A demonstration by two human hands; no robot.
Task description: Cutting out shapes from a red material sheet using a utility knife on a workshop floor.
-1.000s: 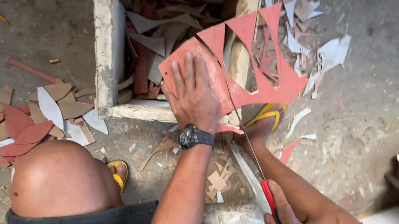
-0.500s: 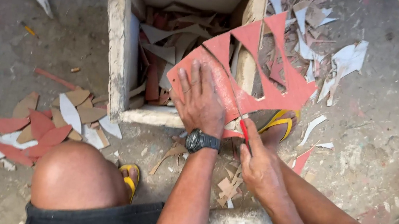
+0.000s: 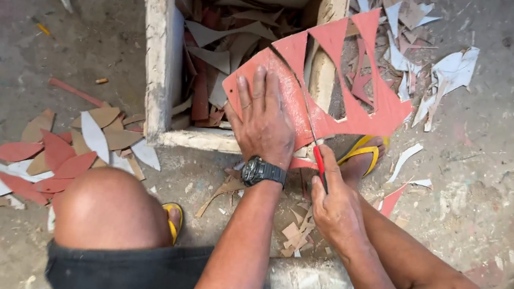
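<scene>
Several leaf-shaped gaps already cut from red sheet (image 3: pixel 314 99) lying across wooden box (image 3: pixel 157 56), more uncut near left hand (image 3: pixel 263 122) pressing flat, fingers spread; right hand (image 3: pixel 334 205) grip clamped on red-handled knife (image 3: pixel 318 158), mid-cut.

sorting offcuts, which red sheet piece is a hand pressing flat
The large red sheet with jagged triangular cut-outs, lying across the wooden box's edge under the left hand; other red pieces lie loose.

Jagged red sheet (image 3: pixel 314 99) flat across wooden box (image 3: pixel 157 56) corner
</scene>
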